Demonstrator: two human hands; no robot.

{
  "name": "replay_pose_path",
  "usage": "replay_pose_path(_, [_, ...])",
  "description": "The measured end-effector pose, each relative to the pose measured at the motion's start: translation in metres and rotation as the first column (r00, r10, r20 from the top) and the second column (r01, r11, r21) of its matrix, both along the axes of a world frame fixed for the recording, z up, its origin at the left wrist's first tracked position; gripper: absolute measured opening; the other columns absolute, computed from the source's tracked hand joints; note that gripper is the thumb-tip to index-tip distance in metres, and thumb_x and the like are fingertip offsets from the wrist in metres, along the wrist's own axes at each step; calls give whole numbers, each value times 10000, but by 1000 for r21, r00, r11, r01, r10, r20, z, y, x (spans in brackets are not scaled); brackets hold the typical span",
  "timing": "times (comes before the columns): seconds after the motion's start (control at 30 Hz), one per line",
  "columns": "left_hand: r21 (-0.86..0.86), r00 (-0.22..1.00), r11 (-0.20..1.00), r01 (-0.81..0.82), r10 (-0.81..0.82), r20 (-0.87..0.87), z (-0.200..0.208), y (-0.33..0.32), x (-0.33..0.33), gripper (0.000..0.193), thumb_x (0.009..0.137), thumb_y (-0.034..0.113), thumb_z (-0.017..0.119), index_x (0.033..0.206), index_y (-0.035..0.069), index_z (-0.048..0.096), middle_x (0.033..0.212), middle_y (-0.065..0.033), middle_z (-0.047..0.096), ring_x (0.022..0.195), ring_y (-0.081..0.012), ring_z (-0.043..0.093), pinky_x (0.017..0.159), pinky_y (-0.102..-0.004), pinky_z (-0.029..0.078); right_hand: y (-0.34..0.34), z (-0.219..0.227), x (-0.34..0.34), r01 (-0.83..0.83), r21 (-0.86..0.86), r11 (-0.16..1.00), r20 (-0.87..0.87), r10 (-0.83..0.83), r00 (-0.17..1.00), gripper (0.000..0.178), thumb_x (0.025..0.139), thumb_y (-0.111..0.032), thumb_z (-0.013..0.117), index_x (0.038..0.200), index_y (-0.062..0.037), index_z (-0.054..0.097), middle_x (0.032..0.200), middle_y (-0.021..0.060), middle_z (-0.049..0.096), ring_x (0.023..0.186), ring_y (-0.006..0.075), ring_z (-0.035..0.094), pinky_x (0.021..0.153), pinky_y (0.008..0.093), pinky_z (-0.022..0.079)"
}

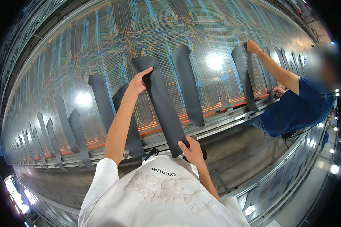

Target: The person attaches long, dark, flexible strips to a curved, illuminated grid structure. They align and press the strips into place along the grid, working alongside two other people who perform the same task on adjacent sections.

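Observation:
A long dark grey strip of sheet material [163, 104] slants from the table toward my body, held in both hands. My left hand [139, 81] grips its far part by the left edge, with the thumb lying on top. At the near end my right hand [192, 150] pinches the right corner, thumb on the upper face. To its right another dark strip [187, 87] lies flat on the table. Left of it, partly hidden by my left forearm, is a dark strip [133, 132], and beyond that one a further strip [101, 99].
The wide table [117, 41] is covered with coloured projected lines. Several dark strips [66, 126] lie in a row along its near edge. At right a co-worker in a dark blue shirt [295, 109] reaches over the table beside a strip [244, 75]. A metal rail [223, 125] borders the table.

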State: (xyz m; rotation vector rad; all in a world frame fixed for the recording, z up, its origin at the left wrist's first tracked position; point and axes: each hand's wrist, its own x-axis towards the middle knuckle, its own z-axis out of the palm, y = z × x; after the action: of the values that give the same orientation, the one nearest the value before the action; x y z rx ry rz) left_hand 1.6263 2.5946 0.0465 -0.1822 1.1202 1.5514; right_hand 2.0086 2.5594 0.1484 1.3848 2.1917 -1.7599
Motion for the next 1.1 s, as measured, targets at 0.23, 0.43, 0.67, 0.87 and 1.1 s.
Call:
replay_pose_path(0.23, [-271,807,947,-171,-24,-591,-44,66,3,701,636,465,951,952,-89,661,947,-191,699,951,-266,689,788,-361,545,29,-60,-14,137,38,990,8,-138,990,250,945,-223,652,973,23,616,741,134,642,609,189,570,589,355,455])
replay_pose_path(0.43, [-501,266,768,-399,-426,-865,-83,105,4,665,680,559,858,880,-47,670,1112,-152,631,1164,-382,491,1047,-575,294,45,-78,-36,218,63,974,117,-224,968,237,939,-206,664,911,16,588,643,97,544,544,138,468,524,332,396])
replay_pose_path(0.67, [-531,242,760,-373,-473,-847,-91,111,7,632,699,525,858,818,-60,651,1170,-153,576,1174,-370,432,1022,-560,302,55,-91,-45,219,85,972,199,-232,952,244,935,-206,652,890,19,569,630,147,560,520,220,502,538,381,414])
replay_pose_path(0.87, [-535,258,779,-327,-471,-843,-91,109,4,746,697,582,839,914,-108,654,1197,-178,569,1215,-406,415,1050,-598,274,54,-91,-48,235,84,968,177,-247,953,238,933,-204,652,905,23,583,627,144,557,516,214,496,534,379,410])
replay_pose_path(1.1, [-468,195,782,-412,-426,-884,-88,111,9,546,709,460,871,640,-11,604,1143,-117,551,1132,-342,422,1017,-543,304,54,-89,-52,236,101,966,184,-252,950,249,933,-216,652,919,27,598,643,142,576,521,207,488,535,373,409])
